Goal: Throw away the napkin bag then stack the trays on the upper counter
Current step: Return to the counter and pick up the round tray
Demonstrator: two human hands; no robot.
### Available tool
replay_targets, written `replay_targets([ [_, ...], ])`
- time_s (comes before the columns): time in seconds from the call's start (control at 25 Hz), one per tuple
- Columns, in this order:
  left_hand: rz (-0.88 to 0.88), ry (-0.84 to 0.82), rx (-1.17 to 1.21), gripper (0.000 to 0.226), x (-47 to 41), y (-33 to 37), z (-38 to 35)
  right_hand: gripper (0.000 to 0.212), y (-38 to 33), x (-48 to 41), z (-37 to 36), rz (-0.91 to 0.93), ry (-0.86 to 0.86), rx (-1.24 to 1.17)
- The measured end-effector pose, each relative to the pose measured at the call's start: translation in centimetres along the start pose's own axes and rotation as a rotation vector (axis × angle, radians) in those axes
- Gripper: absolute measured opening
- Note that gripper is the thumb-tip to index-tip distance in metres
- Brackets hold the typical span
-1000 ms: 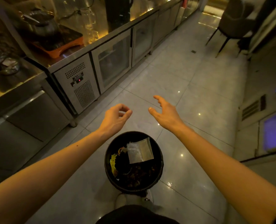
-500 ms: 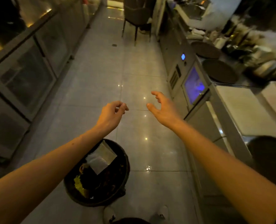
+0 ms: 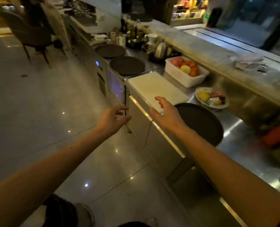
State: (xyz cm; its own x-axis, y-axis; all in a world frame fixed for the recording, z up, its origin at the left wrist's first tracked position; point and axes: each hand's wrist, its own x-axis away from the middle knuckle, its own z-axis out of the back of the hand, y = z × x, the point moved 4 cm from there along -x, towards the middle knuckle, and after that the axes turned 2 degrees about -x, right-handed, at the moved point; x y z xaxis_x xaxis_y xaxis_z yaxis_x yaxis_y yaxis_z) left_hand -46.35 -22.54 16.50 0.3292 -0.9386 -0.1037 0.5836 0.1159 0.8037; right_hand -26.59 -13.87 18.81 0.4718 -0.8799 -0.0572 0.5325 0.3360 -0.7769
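Note:
Three round dark trays lie on the steel lower counter: a near tray (image 3: 201, 122), a middle tray (image 3: 127, 65) and a far tray (image 3: 110, 50). My right hand (image 3: 167, 113) hovers open at the counter's front edge, just left of the near tray. My left hand (image 3: 112, 117) is open over the floor, holding nothing. The upper counter (image 3: 201, 51) is a pale stone ledge running behind the lower one. The black bin (image 3: 60, 212) shows only partly at the bottom edge; the napkin bag is out of sight.
A white cutting board (image 3: 155, 89) lies between the near and middle trays. A white tub of fruit (image 3: 186, 72) and a fruit plate (image 3: 211, 98) sit behind it. Cups and jugs (image 3: 145, 41) crowd the far counter. A crumpled cloth (image 3: 249, 61) rests on the upper ledge. Chair (image 3: 31, 30) at far left.
My view has swung right, from the bin with the napkin bag inside to the counter with the trays. Both empty hands now reach toward the counter edge; the bin has slid to the bottom edge.

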Motion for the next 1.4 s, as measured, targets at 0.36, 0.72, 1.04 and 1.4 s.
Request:
replay_targets([
  [0.36,-0.1,-0.278,-0.015,0.036,-8.4,8.7,-19.9,0.061,17.8,3.3,15.4,-0.322,0.247,0.019],
  [0.72,-0.103,-0.439,-0.206,0.047,-19.5,5.8,-28.4,0.061,28.8,0.3,18.0,-0.621,0.283,0.038],
  [1.04,-0.149,-0.69,-0.436,0.067,-29.7,0.6,-32.9,0.062,35.4,-3.1,16.9,-0.931,0.252,0.074],
  [1.4,0.024,-0.93,-0.474,0.072,-32.3,-1.6,-37.9,0.066,40.3,-2.4,15.5,-1.174,0.239,0.024],
])
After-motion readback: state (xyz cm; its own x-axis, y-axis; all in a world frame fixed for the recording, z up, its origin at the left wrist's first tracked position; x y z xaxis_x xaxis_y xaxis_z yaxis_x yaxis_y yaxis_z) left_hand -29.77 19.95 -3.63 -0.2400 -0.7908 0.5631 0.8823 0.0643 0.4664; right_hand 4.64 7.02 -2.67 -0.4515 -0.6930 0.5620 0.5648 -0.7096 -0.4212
